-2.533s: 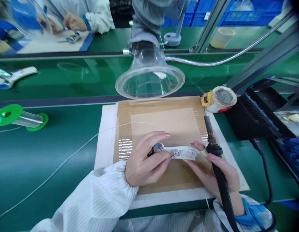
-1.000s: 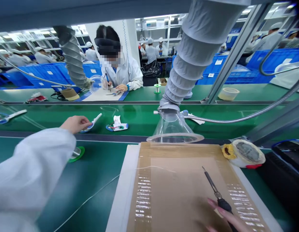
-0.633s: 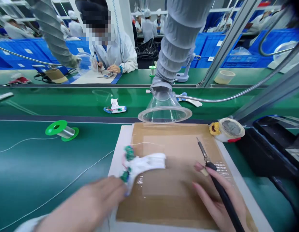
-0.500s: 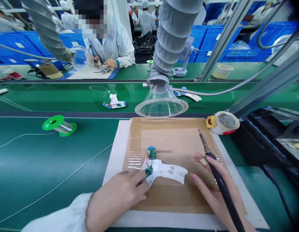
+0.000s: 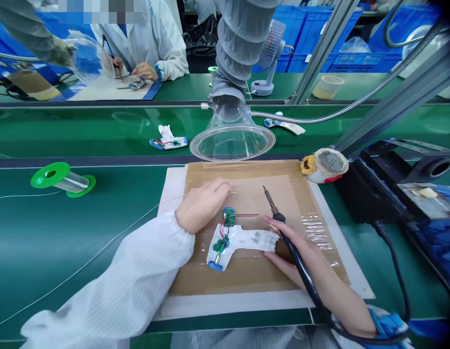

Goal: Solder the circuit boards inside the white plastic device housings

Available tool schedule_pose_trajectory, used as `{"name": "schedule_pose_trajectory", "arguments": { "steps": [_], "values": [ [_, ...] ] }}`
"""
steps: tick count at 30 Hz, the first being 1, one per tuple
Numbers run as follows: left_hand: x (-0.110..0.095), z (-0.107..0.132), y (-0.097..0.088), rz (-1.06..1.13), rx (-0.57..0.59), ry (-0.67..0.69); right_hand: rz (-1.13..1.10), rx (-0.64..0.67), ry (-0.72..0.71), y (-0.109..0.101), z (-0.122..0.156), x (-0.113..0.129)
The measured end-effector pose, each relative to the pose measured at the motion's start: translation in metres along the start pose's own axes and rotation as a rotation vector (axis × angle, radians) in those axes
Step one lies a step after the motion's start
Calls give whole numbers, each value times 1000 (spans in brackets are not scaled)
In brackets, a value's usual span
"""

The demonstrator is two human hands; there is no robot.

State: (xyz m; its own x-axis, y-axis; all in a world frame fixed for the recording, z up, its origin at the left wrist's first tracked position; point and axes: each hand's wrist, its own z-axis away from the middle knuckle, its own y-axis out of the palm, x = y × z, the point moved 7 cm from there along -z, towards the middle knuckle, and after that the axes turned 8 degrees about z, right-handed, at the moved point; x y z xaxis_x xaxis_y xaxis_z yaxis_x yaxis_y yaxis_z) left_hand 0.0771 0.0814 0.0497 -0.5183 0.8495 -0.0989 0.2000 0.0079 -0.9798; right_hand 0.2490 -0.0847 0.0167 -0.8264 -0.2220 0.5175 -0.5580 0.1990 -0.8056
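My left hand [image 5: 205, 203] is closed at the upper left of the cardboard mat, fingers pressed together on a thin solder wire [image 5: 167, 201]; a short end shows beyond the fingertips. In my right hand [image 5: 301, 257] is a soldering iron [image 5: 279, 215], its tip pointing up and left above the mat. Thumb and fingers of that hand also reach to the right end of a white curved plastic shell [image 5: 243, 239]. The shell holds a small motor-like part and green boards [image 5: 220, 243]. Above it lies a green circuit board [image 5: 229, 217] with red wires, one stretching right.
A clear fume hood [image 5: 232, 143] hangs over the mat's back edge [image 5: 247, 167]. At left stands a green solder spool [image 5: 63, 179]. A round tip-cleaning pot [image 5: 329, 165] and black soldering station [image 5: 366, 213] are at right. Across the bench a co-worker's hands [image 5: 145, 71] work.
My left hand has left the shell and moved up to the solder wire. My right hand, with the iron, has shifted left to the shell's end. The camera view has tilted down.
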Motion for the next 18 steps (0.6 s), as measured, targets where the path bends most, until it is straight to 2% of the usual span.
{"name": "schedule_pose_trajectory", "arguments": {
  "steps": [2,4,8,12,14,18],
  "values": [
    [1,9,-3,-3,-20,-26,4,18,-18,-1,-7,-3],
    [1,12,-1,-43,18,-38,11,-8,-28,-4,-13,-3],
    [-1,-1,2,-91,135,-18,15,-239,-15,-24,-14,1],
    [1,-9,-7,-69,138,-38,-73,-422,129,-43,6,-9],
    [-1,-2,-18,29,10,-53,-92,-517,181,-47,16,-15],
    [-16,32,-38,515,-405,7,-117,-727,251,-50,23,-25]
  ]
}}
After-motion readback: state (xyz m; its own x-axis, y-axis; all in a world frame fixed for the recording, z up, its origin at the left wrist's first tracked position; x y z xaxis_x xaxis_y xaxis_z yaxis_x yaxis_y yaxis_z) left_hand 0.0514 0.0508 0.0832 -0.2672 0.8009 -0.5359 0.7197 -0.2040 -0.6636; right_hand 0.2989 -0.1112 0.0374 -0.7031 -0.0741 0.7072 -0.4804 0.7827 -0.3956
